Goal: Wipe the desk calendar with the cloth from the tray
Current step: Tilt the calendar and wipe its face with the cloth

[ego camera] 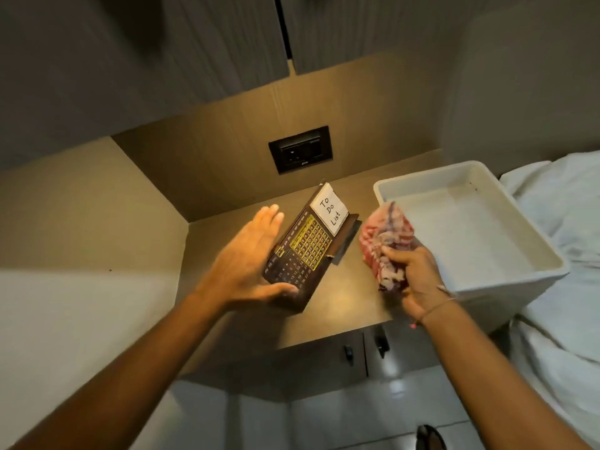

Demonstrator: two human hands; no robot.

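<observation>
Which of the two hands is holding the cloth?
The right hand grips the bunched red-and-white cloth; the left hand, open-palmed, steadies the dark desk calendar.

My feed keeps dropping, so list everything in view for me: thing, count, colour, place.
calendar: one, dark brown with gold grid, centre of counter, tilted
note: one, white, reads "To Do List", on calendar's far end
cloth: one, red and white, bunched, right of calendar
tray: one, white, right end of counter, nothing visible inside
socket: one, black, back wall
counter: one, brown
cabinet knobs: two, dark, below counter
bedding: white, far right
left hand: open, at calendar's left side
right hand: gripping cloth
</observation>
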